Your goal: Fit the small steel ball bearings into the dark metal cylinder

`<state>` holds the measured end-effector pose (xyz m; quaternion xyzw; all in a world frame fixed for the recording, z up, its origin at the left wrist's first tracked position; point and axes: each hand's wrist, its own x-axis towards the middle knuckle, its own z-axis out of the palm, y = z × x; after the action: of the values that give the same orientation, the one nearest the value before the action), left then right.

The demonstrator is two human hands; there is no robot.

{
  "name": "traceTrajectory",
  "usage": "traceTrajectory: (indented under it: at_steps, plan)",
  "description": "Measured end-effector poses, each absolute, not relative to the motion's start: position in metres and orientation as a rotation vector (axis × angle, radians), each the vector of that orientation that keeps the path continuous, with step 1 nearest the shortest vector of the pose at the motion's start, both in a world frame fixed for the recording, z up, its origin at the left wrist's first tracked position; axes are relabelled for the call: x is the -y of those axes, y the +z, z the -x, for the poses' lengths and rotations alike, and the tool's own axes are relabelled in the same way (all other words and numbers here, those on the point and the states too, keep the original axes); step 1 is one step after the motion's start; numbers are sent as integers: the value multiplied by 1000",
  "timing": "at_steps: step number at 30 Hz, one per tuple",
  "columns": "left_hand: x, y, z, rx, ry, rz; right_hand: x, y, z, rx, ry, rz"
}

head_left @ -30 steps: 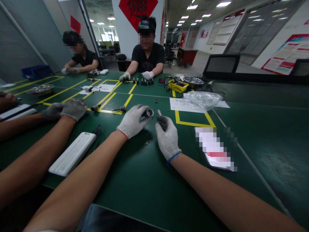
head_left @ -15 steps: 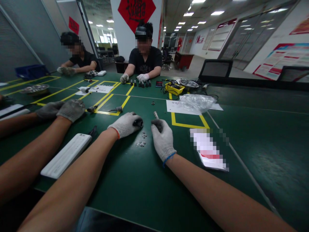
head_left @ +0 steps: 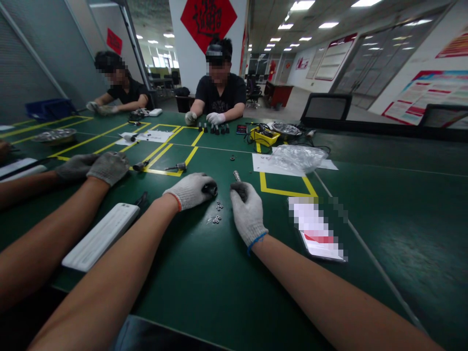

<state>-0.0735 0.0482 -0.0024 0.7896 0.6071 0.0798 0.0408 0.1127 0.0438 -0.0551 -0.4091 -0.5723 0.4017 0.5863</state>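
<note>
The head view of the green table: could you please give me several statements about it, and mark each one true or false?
1. The left hand holds a dark cylindrical part. True.
2. The right hand holds nothing. False: the right hand holds a slim metal part.
3. Small metal rings lie on the green table. True.
4. The phone lies to the left of the left hand. False: the phone lies to the right of the right hand.
5. Clear plastic lies partly over white paper. True.
</note>
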Motion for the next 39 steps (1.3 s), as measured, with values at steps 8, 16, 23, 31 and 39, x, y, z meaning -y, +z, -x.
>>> traceTrajectory:
  at_steps: [8, 16, 23, 31, 39]
  plan:
    - [-52, -4, 74, -1850, 258, -2440, -43, -56, -111, 1344, 949, 948]
    - [-58, 5, 70, -1893, 106, -2478, -38, -53, -110, 1343, 928, 958]
    - [-61, 10, 68, -1871, 4, -2499, -37, -52, -111, 1372, 936, 971]
    - [-97, 12, 66, -1990, -143, -2429, -37, -50, -110, 1362, 907, 975]
    - [-120, 10, 58, -2399, 93, -2344, -38, -52, -106, 1343, 923, 969]
